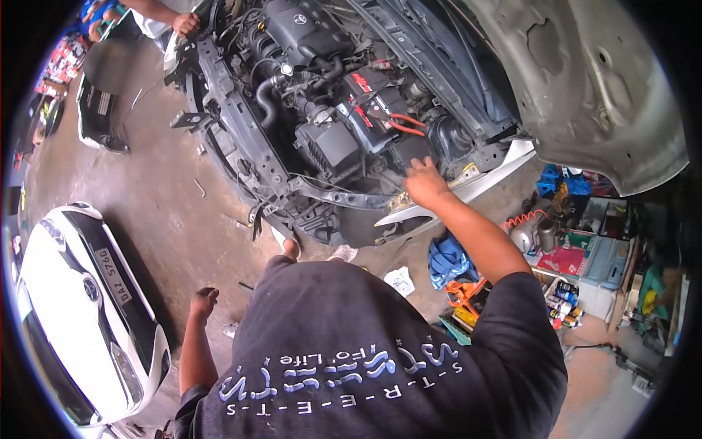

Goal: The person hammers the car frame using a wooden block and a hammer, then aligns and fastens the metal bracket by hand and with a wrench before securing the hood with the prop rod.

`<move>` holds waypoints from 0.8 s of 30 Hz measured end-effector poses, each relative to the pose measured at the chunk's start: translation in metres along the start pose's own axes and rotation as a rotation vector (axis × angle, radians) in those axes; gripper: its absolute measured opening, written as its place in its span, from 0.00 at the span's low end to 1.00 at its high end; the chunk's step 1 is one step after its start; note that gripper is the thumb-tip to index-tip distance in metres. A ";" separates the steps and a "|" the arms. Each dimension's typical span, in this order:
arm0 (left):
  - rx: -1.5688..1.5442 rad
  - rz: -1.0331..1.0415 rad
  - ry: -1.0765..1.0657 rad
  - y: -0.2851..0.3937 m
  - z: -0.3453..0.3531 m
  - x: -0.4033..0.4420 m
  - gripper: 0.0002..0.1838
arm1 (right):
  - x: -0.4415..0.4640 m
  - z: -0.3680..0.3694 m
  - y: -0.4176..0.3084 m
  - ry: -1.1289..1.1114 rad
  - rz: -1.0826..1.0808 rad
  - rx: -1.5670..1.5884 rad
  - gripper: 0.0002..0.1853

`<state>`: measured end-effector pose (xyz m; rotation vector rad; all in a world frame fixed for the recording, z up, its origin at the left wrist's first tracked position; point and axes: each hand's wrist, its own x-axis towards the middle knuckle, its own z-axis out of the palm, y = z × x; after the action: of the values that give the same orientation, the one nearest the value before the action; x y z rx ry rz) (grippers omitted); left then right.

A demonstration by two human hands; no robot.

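The right hand (pixel 426 183) of the person is right of the centre of the frame, at the inner edge of the white fender (pixel 493 174). Its fingers are partly bent and point to the engine bay. I cannot tell if they hold some small thing, or if they only rest at this edge. The left hand (pixel 204 301) is in the lower left part of the frame, hanging over the floor (pixel 168 172), away from the car. It is loosely curled, and whether it holds something I cannot tell.

Above the right hand in the frame, and near to it, are pliers (pixel 406 130) with red handles. They lie on the battery (pixel 374 132), which has a red and white label, with the handles directed to the right. To the left of the battery is a black box (pixel 329 150), and in the upper middle is the engine cover (pixel 301 23). The raised bonnet (pixel 585 110) fills the upper right.

In the upper left, another person's hand (pixel 186 24) is at the car's front frame (pixel 212 95). A white car (pixel 69 271) stands at the lower left, and a blue cloth (pixel 447 261) lies below the fender in the frame.
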<state>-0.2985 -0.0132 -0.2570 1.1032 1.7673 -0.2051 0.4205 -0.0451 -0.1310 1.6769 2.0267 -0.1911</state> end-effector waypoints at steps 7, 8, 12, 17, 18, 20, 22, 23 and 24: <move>-0.058 0.001 0.047 -0.014 0.002 -0.011 0.23 | 0.009 0.000 -0.007 0.029 -0.202 -0.108 0.11; -0.082 -0.031 0.041 -0.018 0.004 -0.013 0.23 | 0.009 0.001 -0.007 0.035 -0.218 -0.127 0.11; -0.108 -0.119 0.039 -0.032 0.012 -0.018 0.24 | 0.004 -0.002 -0.007 -0.020 -0.180 -0.082 0.11; -0.122 -0.142 0.031 -0.033 0.015 -0.021 0.24 | -0.014 0.020 0.000 -0.048 0.103 0.132 0.13; -0.128 -0.131 0.034 -0.031 0.014 -0.021 0.24 | -0.022 0.024 -0.004 -0.042 0.239 0.261 0.12; -0.134 -0.118 0.038 -0.028 0.012 -0.016 0.24 | -0.039 0.024 -0.012 -0.104 0.226 0.249 0.14; -0.132 -0.084 0.031 -0.027 0.010 -0.010 0.24 | -0.051 0.038 -0.025 -0.025 0.325 0.283 0.16; -0.131 -0.085 0.031 -0.025 0.009 -0.010 0.24 | -0.055 0.042 -0.029 -0.041 0.341 0.298 0.18; -0.109 -0.086 0.028 -0.020 0.006 -0.010 0.25 | -0.054 0.046 -0.031 -0.042 0.342 0.301 0.18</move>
<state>-0.3084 -0.0340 -0.2585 0.9575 1.8306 -0.1439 0.4103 -0.1190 -0.1522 2.1539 1.7100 -0.4242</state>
